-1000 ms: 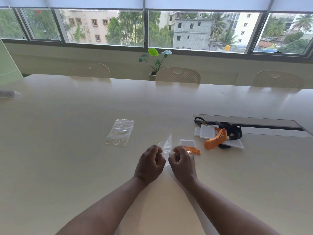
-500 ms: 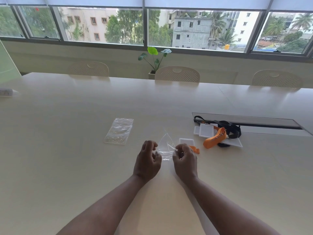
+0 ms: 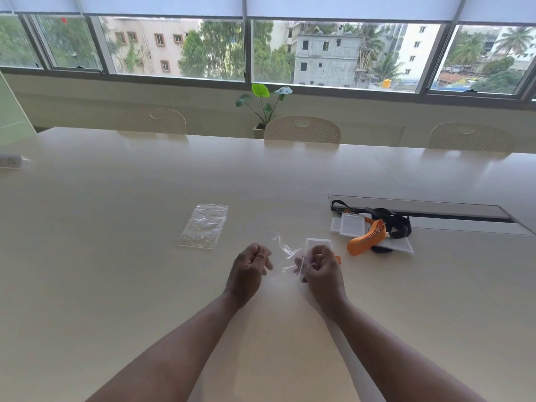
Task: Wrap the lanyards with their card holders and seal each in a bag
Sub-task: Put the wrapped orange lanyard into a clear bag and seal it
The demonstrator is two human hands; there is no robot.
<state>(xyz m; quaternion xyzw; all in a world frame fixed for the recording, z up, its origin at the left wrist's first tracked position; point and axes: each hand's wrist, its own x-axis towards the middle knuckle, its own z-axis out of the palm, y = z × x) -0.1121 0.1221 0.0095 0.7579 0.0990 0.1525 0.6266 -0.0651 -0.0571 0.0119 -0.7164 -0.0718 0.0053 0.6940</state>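
Bag (image 3: 285, 250) pinched between curled hands, left (image 3: 249, 269), right (image 3: 320, 268).

Table (image 3: 145, 285): smooth cream laminate, semi-gloss, soft reflections. Stack of bags (image 3: 203, 226): clear glossy plastic film, wrinkled. Loose bag (image 3: 285, 250) between the hands: same thin clear film, crumpled, shiny. Card holders (image 3: 351, 224): white, look like matt rigid plastic. Orange lanyard (image 3: 367, 240) and black lanyard (image 3: 398, 226): probably woven cloth, matt. Chairs (image 3: 302, 130): perforated pale plastic.
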